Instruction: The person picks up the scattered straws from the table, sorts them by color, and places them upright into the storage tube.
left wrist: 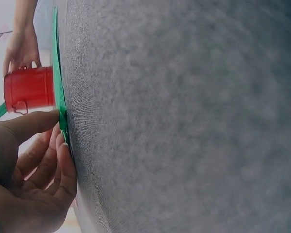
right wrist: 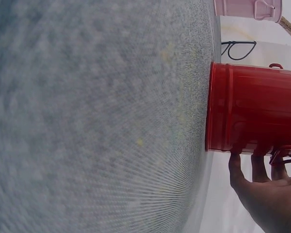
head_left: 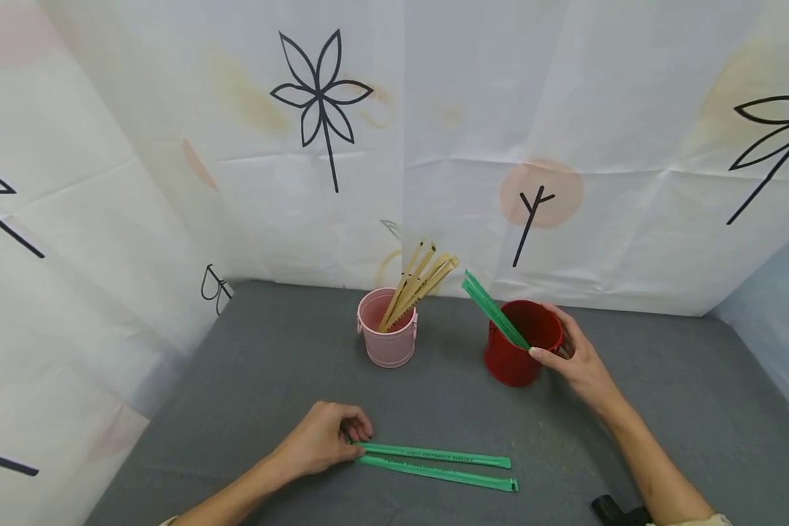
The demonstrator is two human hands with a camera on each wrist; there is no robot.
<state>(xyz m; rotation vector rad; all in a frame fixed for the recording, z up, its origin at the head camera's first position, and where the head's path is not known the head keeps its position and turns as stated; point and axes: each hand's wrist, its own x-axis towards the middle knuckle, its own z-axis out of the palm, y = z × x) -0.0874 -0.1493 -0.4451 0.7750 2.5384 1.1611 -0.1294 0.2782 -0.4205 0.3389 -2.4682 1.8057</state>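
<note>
My left hand (head_left: pixel 322 438) pinches the near-left ends of long, thin green packets (head_left: pixel 434 454) with printed writing, which lie on the grey table. In the left wrist view, the thumb and fingertips of the left hand (left wrist: pixel 39 170) meet at the end of a green packet (left wrist: pixel 58 73). At the right, my right hand (head_left: pixel 581 369) holds a small red bucket (head_left: pixel 509 365), its thumb at the rim and fingers round the far side. Green packets (head_left: pixel 489 307) lean out of that bucket to the left. The right wrist view has fingers against the bucket's wall (right wrist: pixel 257 107).
A pink bucket (head_left: pixel 389 349) with several yellow packets (head_left: pixel 417 288) stands left of the red one. A white printed cloth (head_left: pixel 447 204) hangs behind and beside the grey tabletop (head_left: pixel 250 380). A black object (head_left: pixel 614 511) is by the right forearm.
</note>
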